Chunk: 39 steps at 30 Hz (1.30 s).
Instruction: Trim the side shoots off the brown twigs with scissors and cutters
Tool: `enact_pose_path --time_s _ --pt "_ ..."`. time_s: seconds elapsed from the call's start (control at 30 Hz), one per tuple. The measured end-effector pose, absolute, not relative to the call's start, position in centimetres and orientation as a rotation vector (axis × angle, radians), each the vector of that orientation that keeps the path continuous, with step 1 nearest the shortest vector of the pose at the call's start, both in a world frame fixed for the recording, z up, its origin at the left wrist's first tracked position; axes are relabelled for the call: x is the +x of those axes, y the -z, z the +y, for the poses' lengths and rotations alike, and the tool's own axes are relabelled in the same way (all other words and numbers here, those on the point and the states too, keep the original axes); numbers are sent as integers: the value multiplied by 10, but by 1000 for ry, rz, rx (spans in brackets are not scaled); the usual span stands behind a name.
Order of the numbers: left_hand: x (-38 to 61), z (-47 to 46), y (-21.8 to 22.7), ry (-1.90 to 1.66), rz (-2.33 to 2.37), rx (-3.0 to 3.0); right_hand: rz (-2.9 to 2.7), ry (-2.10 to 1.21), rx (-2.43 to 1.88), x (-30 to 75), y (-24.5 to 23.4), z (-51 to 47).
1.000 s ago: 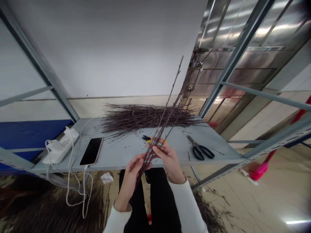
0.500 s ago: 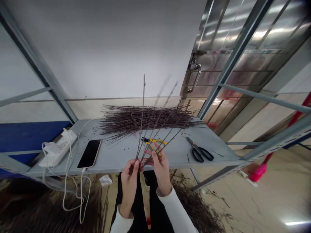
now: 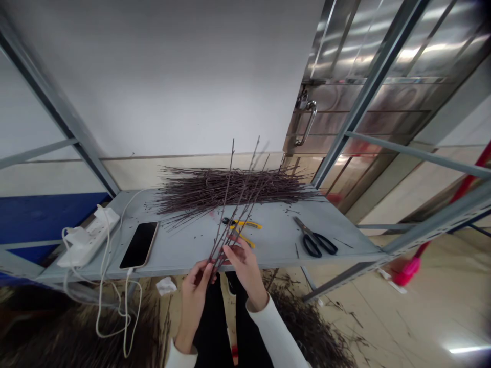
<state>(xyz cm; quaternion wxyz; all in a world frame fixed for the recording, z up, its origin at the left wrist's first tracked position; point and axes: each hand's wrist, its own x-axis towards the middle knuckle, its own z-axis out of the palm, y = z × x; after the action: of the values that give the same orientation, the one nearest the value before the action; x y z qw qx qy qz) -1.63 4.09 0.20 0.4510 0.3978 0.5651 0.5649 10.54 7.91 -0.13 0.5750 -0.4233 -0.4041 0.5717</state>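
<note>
Both hands grip one small bundle of thin dark twigs [image 3: 236, 204] that rises up and away from me over the grey shelf [image 3: 276, 245]. My left hand [image 3: 195, 286] pinches the bundle's lower end near the shelf's front edge. My right hand [image 3: 241, 260] closes round the stems just above it. Behind them a big pile of the same twigs [image 3: 230, 186] lies across the back of the shelf. Yellow-handled cutters [image 3: 241, 225] rest just beyond my right hand.
Black scissors [image 3: 314, 237] lie at the shelf's right. A dark phone [image 3: 138, 244] on a white cable and a white power strip [image 3: 90, 232] sit at the left. Slanted metal frame posts flank the shelf. More twigs cover the floor below; a steel door stands at the back right.
The held bundle swung from leaning right to nearly upright and drew together. Both hands dropped lower and nearer to the shelf's front edge.
</note>
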Motion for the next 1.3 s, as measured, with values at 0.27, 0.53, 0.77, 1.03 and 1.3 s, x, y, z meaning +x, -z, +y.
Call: enact_pose_path --time_s 0.27,0.53,0.77,1.03,1.3 --pt "-28 39 15 -1359 1415 1054 -959 -1320 -1021 93 14 76" --pt "-19 80 -11 -1402 1308 1118 -965 -1399 -973 85 21 69" --pt "-3 111 -7 -1443 1239 1098 -1070 -1392 -1058 102 30 73" --pt "3 123 13 -1459 1091 938 -1038 -939 -1367 206 29 79" --pt "12 123 11 -1443 1008 890 -1062 -940 -1349 201 35 97"
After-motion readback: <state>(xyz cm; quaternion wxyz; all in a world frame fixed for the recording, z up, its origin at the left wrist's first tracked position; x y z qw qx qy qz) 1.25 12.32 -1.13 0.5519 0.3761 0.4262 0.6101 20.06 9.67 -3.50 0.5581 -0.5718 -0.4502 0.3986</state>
